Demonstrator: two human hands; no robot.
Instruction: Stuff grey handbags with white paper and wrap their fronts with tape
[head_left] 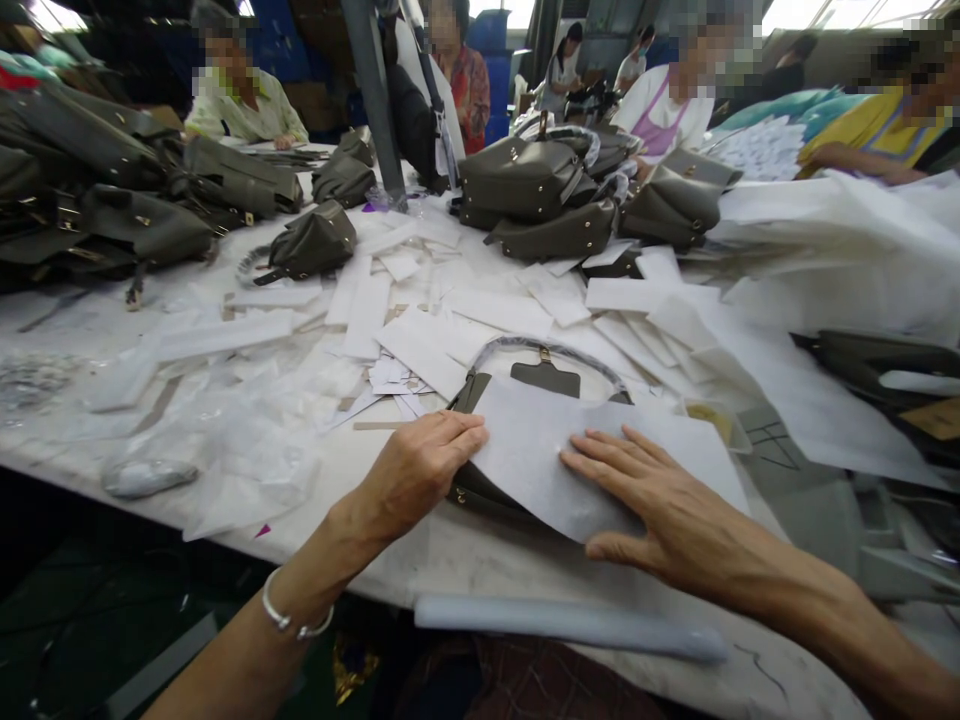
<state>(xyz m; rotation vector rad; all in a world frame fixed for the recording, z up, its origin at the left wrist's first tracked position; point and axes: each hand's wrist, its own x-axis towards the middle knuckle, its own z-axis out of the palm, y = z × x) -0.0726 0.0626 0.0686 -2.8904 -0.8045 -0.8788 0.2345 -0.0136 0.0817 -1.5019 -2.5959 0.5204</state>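
Observation:
A dark olive handbag point(491, 492) lies on the table in front of me, its plastic-wrapped handle point(517, 342) arching away from me. A thin white sheet of paper point(525, 440) covers most of the bag. At the sheet's left edge, over the bag's left side, my left hand point(424, 465) is closed with its fingertips on the paper. Flat on the sheet's middle rests my right hand point(637, 480), fingers spread and holding nothing. The bag's flap tab point(545, 377) with a gold clasp shows above the paper.
Piles of olive bags point(525, 190) stand at the back and far left. White padding strips point(424, 350) and clear plastic bags point(255, 450) litter the table. A rolled white tube point(570, 625) lies along the front edge. Several people point(244, 105) sit or stand behind the table.

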